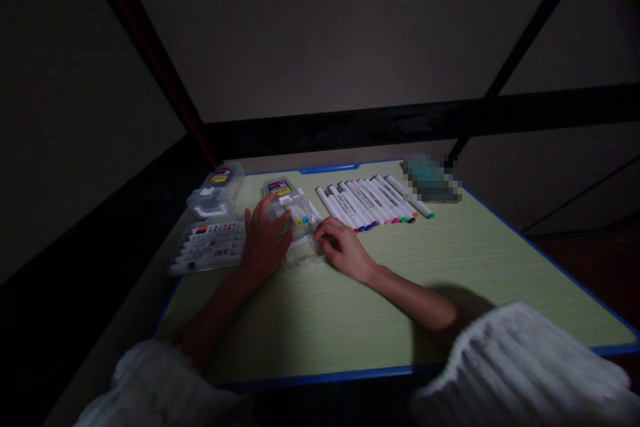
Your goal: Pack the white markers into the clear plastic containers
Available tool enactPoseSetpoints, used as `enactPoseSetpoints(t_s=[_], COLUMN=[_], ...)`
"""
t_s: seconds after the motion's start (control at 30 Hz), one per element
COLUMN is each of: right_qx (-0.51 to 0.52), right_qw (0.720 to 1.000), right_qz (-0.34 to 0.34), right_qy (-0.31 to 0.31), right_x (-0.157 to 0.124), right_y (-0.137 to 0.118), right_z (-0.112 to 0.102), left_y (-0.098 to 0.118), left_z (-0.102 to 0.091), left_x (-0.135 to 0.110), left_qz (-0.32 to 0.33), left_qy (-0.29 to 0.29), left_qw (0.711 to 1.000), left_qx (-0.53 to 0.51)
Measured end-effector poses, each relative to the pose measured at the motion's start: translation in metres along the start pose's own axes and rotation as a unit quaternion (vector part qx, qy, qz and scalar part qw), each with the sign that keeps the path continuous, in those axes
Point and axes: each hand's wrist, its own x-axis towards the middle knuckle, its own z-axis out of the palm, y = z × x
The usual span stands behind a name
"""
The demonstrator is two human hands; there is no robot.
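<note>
A clear plastic marker case (303,252) lies open on the table between my hands. Inside it are a few white markers (299,216), with yellow and blue ends showing. My left hand (264,239) grips the left side of the case, thumb and fingers around it. On the other side, my right hand (345,248) has its fingers curled in against the case's right edge; its fingertips are partly hidden. Just beyond the right hand, several white markers (367,202) with coloured ends lie side by side in a slanted row.
At the left edge of the table are a flat pack of markers (213,245) and a closed clear case (220,188) behind it. A blurred-out flat green object (429,178) lies at the back right. The pale green table (320,320) has a blue rim, with a wall behind.
</note>
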Motion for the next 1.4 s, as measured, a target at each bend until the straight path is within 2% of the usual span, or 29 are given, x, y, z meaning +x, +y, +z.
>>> enactPoseSetpoints(t_s=[0.27, 0.6, 1.4], right_qx=[-0.002, -0.012, -0.012], right_qw=[1.0, 1.0, 1.0], right_qz=[-0.003, 0.017, 0.017], right_qy=[0.002, 0.002, 0.002], right_x=[0.0002, -0.0003, -0.0004], right_y=[-0.0005, -0.003, -0.0019], right_z=[-0.0004, -0.0012, -0.001], left_y=[0.0005, -0.0018, -0.0031], left_z=[-0.0004, 0.0018, 0.003], left_x=[0.0001, 0.0, 0.0011], left_qz=[-0.002, 0.015, 0.039], left_qy=[-0.005, 0.023, 0.039], left_qw=[1.0, 1.0, 0.998], left_qx=[0.009, -0.011, -0.028])
